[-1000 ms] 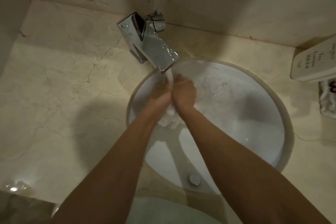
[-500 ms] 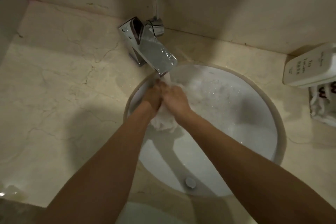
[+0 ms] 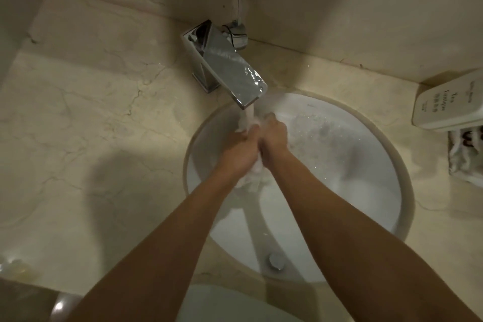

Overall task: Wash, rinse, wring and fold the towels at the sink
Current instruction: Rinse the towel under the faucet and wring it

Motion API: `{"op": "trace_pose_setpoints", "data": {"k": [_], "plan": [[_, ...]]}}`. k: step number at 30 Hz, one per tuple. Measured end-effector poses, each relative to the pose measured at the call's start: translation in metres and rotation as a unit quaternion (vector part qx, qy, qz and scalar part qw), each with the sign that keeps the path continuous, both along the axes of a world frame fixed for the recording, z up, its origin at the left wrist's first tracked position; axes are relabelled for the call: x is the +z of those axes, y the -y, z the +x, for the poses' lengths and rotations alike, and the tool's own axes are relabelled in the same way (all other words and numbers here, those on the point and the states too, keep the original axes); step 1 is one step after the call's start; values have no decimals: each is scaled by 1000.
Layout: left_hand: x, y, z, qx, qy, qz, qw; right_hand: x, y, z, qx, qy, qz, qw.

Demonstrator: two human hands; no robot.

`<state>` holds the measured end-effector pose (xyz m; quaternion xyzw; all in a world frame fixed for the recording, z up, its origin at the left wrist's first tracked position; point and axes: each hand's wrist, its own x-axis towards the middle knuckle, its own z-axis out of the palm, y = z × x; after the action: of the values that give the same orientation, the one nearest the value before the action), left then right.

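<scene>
A small white towel point(image 3: 253, 181) is bunched between both hands over the round white sink point(image 3: 366, 206). My left hand point(image 3: 241, 150) and my right hand point(image 3: 274, 136) grip it side by side, fingers curled around the wet cloth. Water runs from the chrome tap point(image 3: 227, 65) straight onto the top of the towel and my knuckles. Part of the towel hangs below my wrists; the rest is hidden inside my fists.
A drain plug point(image 3: 275, 261) sits at the near side of the basin. A white box with print point(image 3: 449, 106) and a crumpled white packet point(image 3: 466, 158) lie on the marble counter point(image 3: 91, 138) at the right. A wall rises right behind the tap.
My hands have kept working the towel under the stream, shifting slightly forward then back. The towel stays gripped in both hands and the water keeps running.
</scene>
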<state>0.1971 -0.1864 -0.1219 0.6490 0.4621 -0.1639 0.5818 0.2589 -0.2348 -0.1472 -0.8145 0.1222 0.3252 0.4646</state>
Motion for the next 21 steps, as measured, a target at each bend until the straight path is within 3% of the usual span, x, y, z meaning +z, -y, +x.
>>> {"op": "trace_pose_setpoints", "data": {"k": [1,4,6,8,11,13,15,17,19,21], "plan": [[3,-1,-5,4,-7,24,1000,-1,6,-1,-57,-62,42,996],[-2,-17,-20,90,3,-22,996,5,34,-13,-159,-237,177,942],[-8,-31,-29,162,-10,-112,980,7,60,-30,-163,-314,251,901],[-6,-39,-34,221,-3,-243,944,6,78,-43,-179,-353,327,858],[4,-43,-40,238,21,-358,903,8,82,-51,-219,-408,392,795],[6,-40,-41,197,-1,-346,917,17,73,-49,-193,-402,380,810],[3,-37,-36,162,0,-280,946,25,65,-46,-126,-344,321,873],[2,-37,-27,179,28,-257,949,32,60,-44,-64,-241,265,932],[7,-37,-16,208,80,-234,946,39,61,-40,-49,-155,262,951],[8,-36,-2,218,88,-205,950,47,64,-34,-71,-123,306,941]]}}
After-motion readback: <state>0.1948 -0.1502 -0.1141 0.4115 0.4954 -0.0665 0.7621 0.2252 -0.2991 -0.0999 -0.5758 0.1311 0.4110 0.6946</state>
